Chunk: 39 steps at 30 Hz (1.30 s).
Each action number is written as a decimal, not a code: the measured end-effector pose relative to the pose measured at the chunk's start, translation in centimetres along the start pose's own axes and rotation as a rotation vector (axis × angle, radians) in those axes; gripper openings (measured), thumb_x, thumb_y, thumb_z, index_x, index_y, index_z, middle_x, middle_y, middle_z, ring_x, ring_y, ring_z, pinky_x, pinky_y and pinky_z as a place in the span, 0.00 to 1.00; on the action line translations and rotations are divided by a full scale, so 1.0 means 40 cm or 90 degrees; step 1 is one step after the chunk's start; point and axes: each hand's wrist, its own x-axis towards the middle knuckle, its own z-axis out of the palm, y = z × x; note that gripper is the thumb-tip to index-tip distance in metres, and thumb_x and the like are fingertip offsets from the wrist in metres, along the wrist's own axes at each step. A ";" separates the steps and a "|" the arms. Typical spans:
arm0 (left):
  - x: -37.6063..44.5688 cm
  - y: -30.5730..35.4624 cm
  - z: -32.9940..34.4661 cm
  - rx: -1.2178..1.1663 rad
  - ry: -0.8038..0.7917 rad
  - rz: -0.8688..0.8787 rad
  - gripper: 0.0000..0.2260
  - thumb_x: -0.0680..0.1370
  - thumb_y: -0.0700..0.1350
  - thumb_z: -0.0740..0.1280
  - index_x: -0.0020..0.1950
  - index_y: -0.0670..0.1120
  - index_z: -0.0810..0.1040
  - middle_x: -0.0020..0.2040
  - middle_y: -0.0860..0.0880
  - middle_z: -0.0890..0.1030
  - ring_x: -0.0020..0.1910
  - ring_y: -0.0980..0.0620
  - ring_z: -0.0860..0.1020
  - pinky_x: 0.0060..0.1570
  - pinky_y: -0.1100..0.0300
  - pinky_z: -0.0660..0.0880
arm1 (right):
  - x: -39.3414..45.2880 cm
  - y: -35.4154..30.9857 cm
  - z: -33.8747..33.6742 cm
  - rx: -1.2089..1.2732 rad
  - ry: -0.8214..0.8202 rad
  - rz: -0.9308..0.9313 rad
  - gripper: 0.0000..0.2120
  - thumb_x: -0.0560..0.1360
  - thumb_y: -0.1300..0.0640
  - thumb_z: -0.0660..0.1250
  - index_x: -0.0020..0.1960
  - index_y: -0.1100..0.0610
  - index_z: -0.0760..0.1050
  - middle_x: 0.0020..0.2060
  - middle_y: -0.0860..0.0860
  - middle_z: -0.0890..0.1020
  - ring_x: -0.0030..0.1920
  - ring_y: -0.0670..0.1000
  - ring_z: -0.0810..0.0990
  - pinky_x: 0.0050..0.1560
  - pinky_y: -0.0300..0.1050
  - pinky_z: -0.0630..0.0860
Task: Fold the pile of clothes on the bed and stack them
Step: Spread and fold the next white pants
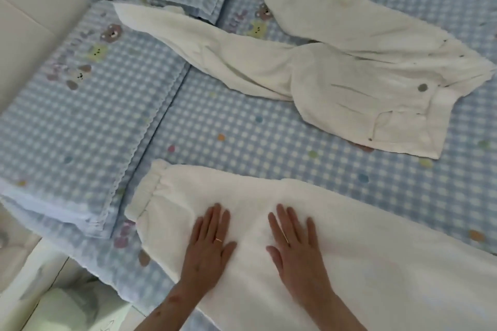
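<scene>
Only two hands and bare forearms of the person show, entering from the bottom edge of the head view. No sleeve, cuff, watch or bracelet covers either forearm as far as the picture reaches. The left hand [208, 246] wears a thin gold-coloured ring [218, 240] on one of its middle fingers, a plain narrow band. The right hand [294, 247] wears a similar thin gold-coloured band [285, 237], also on a middle finger. The nails look short and unpainted, though the picture is too soft to be sure. A few small dark marks dot the left forearm [172, 301].
</scene>
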 end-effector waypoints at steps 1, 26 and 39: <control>0.004 -0.054 0.000 0.004 -0.011 -0.019 0.29 0.80 0.59 0.43 0.75 0.44 0.59 0.76 0.42 0.58 0.75 0.48 0.53 0.72 0.52 0.48 | 0.056 -0.016 0.015 -0.024 -0.038 -0.025 0.27 0.77 0.45 0.50 0.73 0.55 0.65 0.74 0.54 0.63 0.73 0.56 0.63 0.68 0.63 0.57; 0.006 -0.246 -0.377 -0.815 -0.034 -0.178 0.22 0.66 0.48 0.74 0.58 0.61 0.76 0.44 0.52 0.83 0.44 0.55 0.82 0.44 0.62 0.78 | 0.267 -0.475 -0.176 0.860 -0.065 0.411 0.27 0.70 0.39 0.69 0.67 0.43 0.69 0.60 0.41 0.79 0.58 0.38 0.77 0.59 0.34 0.74; -0.154 0.057 -0.155 -0.276 0.113 0.110 0.27 0.72 0.45 0.58 0.71 0.46 0.63 0.77 0.52 0.54 0.75 0.50 0.56 0.69 0.54 0.58 | -0.051 -0.073 -0.232 0.867 0.134 0.705 0.10 0.74 0.51 0.68 0.53 0.54 0.80 0.46 0.48 0.86 0.48 0.50 0.84 0.50 0.50 0.80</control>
